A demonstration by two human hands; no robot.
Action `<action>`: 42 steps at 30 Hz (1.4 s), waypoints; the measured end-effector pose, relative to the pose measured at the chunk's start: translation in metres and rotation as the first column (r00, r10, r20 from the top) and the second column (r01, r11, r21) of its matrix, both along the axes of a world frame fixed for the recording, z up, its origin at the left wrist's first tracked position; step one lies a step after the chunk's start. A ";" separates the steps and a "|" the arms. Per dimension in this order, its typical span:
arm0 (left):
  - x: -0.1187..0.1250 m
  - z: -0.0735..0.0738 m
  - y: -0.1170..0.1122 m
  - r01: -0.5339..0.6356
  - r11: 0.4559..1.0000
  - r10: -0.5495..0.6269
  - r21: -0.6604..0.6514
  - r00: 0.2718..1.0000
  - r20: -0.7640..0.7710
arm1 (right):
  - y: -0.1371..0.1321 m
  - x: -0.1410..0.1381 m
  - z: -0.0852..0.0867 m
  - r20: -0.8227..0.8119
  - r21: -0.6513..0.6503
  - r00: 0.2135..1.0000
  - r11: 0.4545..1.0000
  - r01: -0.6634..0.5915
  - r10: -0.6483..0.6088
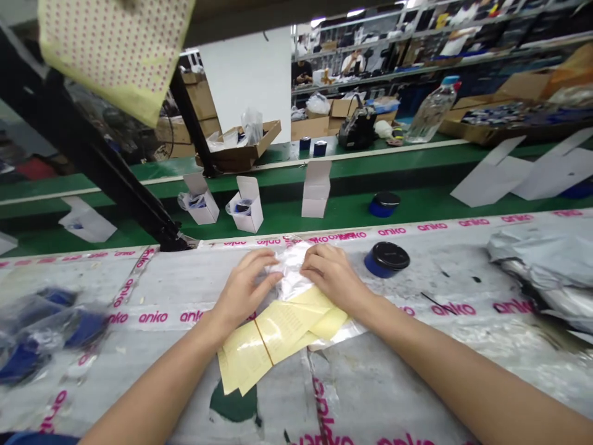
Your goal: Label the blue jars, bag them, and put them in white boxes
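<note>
A crinkled, shiny clear plastic bag (294, 275) lies between my two hands on the table. Thumb and fingers of my left hand (252, 281) close on its left edge. On the opposite side, my right hand (331, 272) pinches the same bag with bent fingers. Just below them rests a stack of yellow paper sheets (273, 334) with a brown rubber band round it; my right wrist passes over its upper right part. To the right of my right hand sits a round blue container with a black top (386, 258).
Behind the table runs a green conveyor belt (282, 207) with open white boxes (316, 191) and another blue container (383, 204). Bagged blue items (50, 327) lie left, grey plastic bags (546, 259) right. A black post (106, 154) rises at left; yellow sticker sheets (115, 55) hang above.
</note>
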State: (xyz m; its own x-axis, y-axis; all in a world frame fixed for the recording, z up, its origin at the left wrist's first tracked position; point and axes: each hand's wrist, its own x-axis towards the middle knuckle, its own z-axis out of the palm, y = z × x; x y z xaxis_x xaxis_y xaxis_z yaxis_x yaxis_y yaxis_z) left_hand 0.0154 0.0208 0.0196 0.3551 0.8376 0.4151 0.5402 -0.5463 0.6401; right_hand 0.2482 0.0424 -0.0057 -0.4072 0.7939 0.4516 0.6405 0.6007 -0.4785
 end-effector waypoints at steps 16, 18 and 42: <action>0.054 0.010 0.010 -0.066 0.967 0.165 -0.248 0.899 0.406 | 0.004 0.015 0.025 -0.367 0.011 0.916 0.986 -0.168 0.160; 0.057 0.015 0.007 -0.070 0.974 0.161 -0.214 0.879 0.449 | 0.003 0.013 0.031 -0.364 0.019 0.910 0.978 -0.206 0.198; 0.031 0.001 0.051 -0.111 0.970 0.112 -0.217 0.994 -0.006 | 0.002 0.043 0.068 -0.756 -0.080 0.640 0.990 0.120 -0.139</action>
